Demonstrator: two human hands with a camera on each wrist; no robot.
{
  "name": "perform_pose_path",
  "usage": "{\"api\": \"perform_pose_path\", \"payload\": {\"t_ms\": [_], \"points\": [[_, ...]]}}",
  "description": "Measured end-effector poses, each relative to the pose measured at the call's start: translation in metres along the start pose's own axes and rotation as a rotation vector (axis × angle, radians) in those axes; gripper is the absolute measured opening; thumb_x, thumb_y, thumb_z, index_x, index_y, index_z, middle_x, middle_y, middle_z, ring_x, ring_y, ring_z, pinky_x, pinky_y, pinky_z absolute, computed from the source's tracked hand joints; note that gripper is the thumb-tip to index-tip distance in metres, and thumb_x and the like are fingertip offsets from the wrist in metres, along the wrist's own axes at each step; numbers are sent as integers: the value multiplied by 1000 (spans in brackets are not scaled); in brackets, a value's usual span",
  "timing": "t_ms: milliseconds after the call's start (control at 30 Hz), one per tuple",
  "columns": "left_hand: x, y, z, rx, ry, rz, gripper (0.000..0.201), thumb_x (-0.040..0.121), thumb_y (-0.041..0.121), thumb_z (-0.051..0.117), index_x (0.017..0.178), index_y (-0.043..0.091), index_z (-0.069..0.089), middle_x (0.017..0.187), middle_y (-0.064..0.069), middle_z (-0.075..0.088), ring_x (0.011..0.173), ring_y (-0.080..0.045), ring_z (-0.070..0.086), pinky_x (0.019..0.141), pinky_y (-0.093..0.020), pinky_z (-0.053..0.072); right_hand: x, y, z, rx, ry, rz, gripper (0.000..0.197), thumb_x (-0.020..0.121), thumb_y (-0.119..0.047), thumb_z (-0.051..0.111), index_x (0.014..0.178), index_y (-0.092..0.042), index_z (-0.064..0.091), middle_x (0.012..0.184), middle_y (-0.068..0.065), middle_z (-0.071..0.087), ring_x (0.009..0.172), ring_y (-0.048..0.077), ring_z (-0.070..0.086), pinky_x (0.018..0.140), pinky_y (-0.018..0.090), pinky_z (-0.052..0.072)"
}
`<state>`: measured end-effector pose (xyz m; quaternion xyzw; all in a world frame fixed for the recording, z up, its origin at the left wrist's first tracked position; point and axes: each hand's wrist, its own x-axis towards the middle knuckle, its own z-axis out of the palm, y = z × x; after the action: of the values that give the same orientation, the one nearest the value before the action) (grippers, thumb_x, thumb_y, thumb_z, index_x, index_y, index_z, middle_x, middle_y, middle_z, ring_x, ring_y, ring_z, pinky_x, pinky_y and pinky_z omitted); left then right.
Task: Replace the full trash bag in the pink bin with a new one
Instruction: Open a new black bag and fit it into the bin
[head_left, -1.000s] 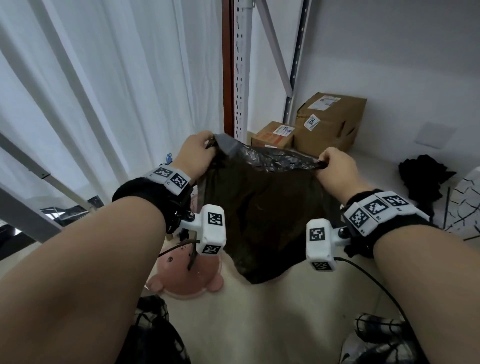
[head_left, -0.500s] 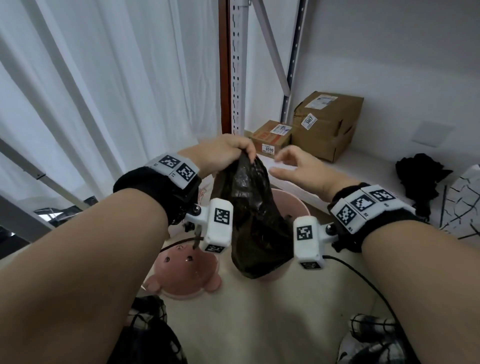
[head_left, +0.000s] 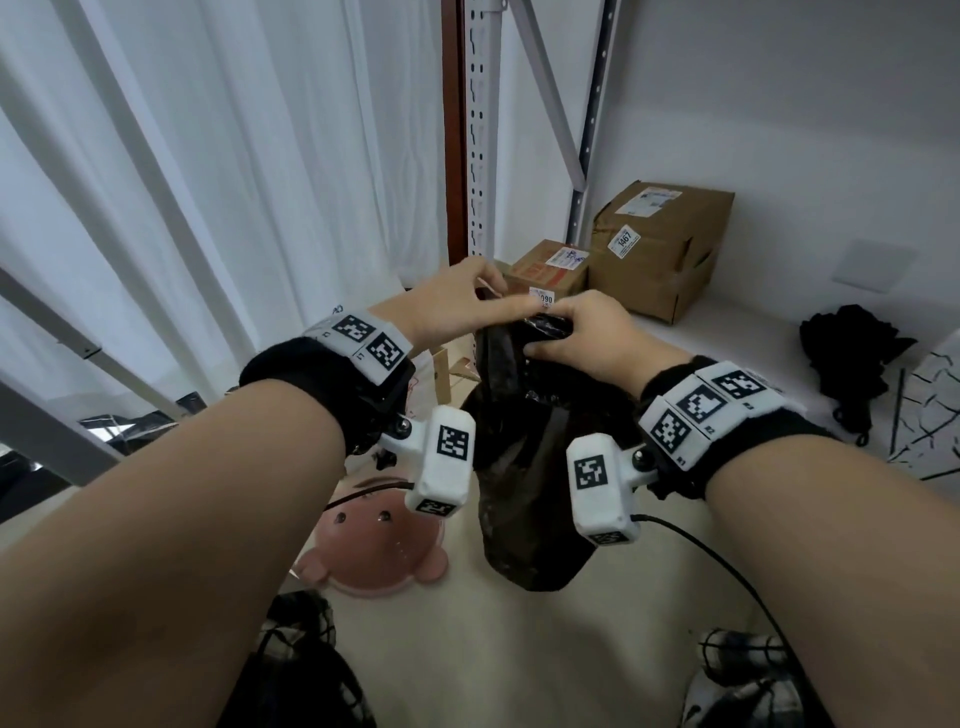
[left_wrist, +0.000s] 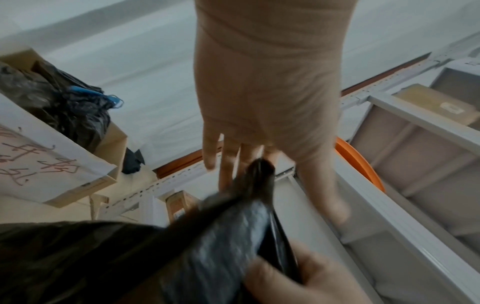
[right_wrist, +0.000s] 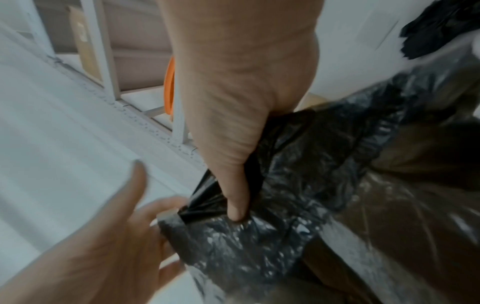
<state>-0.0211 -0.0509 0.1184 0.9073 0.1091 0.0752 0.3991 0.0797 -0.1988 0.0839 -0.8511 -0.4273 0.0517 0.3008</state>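
Observation:
A black trash bag (head_left: 524, 493) hangs above the floor, its top gathered into a neck. My right hand (head_left: 566, 332) grips that neck, and in the right wrist view its thumb (right_wrist: 236, 209) presses into the bunched plastic (right_wrist: 259, 236). Just left of it, my left hand (head_left: 483, 291) arches over the bag's top. The left wrist view shows its fingers (left_wrist: 226, 174) and thumb straight, only touching the bag's tip (left_wrist: 259, 170). A pink bear-faced bin lid (head_left: 374, 556) lies on the floor under my left wrist. The bag hides the pink bin.
Two cardboard boxes (head_left: 660, 244) (head_left: 550, 270) sit on a white ledge behind the bag. A black heap (head_left: 852, 353) lies at the right. A metal shelf upright (head_left: 478, 130) and white curtains (head_left: 234, 182) stand behind. A carton (left_wrist: 114, 144) holding a dark bag stands at the left.
The bag's mouth, held wide by both hands, was gathered into my left hand. My right hand has now closed round the neck and my left fingers have straightened.

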Motion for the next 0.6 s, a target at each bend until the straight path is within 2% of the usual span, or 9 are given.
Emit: {"api": "perform_pose_path", "payload": {"t_ms": [100, 167, 200, 300, 333, 400, 467, 533, 600], "points": [[6, -1, 4, 266, -17, 60, 18, 88, 23, 63, 99, 9, 63, 70, 8, 51, 66, -12, 51, 51, -10, 35, 2, -8, 3, -29, 89, -29, 20, 78, -28, 69, 88, -12, 62, 88, 2, 65, 83, 19, 59, 73, 32, 48], [8, -8, 3, 306, 93, 16, 13, 91, 14, 56, 96, 4, 63, 67, 5, 50, 63, -14, 49, 50, -13, 34, -1, -8, 2, 64, 100, 33, 22, 78, -25, 70, 90, -18, 53, 86, -5, 58, 76, 11, 53, 64, 27, 42], [8, -14, 1, 311, 164, -12, 13, 91, 13, 54, 95, 4, 62, 70, 2, 52, 69, -17, 51, 54, -16, 37, -3, -5, 1, 80, 56, 64, 24, 77, -25, 71, 92, -16, 54, 86, -3, 58, 76, 12, 54, 63, 27, 42], [7, -37, -7, 277, 324, -85, 12, 89, 13, 53, 93, 4, 60, 89, -12, 64, 87, -27, 58, 74, -31, 46, -9, 16, -1, -97, -139, 150, 26, 79, -27, 71, 92, -5, 67, 91, 10, 67, 84, 24, 59, 70, 29, 42], [6, -44, -9, 257, 351, -98, 9, 88, 13, 54, 91, 6, 58, 90, -13, 63, 88, -29, 60, 74, -32, 46, -11, 24, 0, -164, -148, 198, 25, 81, -28, 70, 89, -4, 69, 92, 13, 68, 85, 26, 60, 70, 29, 40], [4, -48, -10, 228, 378, -81, 4, 89, 13, 53, 89, 9, 53, 87, -11, 60, 85, -30, 60, 71, -32, 44, -16, 35, -4, -287, -78, 301, 24, 84, -29, 64, 92, -7, 69, 98, 14, 68, 90, 29, 60, 70, 29, 39], [4, -45, -7, 216, 384, -34, 9, 94, 13, 47, 98, 5, 49, 88, -12, 58, 82, -28, 57, 71, -33, 44, -20, 37, -7, -427, 14, 386, 22, 88, -20, 54, 102, -9, 67, 107, 12, 65, 101, 32, 59, 75, 32, 43], [3, -37, -4, 201, 412, 17, 9, 98, 10, 38, 104, 5, 42, 79, -9, 54, 72, -24, 53, 66, -33, 42, -21, 33, -9, -485, 82, 383, 28, 88, -12, 47, 108, -10, 66, 113, 14, 59, 108, 35, 54, 86, 37, 46], [5, -30, -1, 155, 470, 52, 9, 99, 6, 32, 106, 6, 38, 68, -1, 45, 60, -16, 44, 57, -31, 37, -20, 27, -10, -476, 159, 310, 27, 88, -19, 51, 111, -13, 65, 117, 15, 53, 111, 36, 48, 93, 41, 43]]}}
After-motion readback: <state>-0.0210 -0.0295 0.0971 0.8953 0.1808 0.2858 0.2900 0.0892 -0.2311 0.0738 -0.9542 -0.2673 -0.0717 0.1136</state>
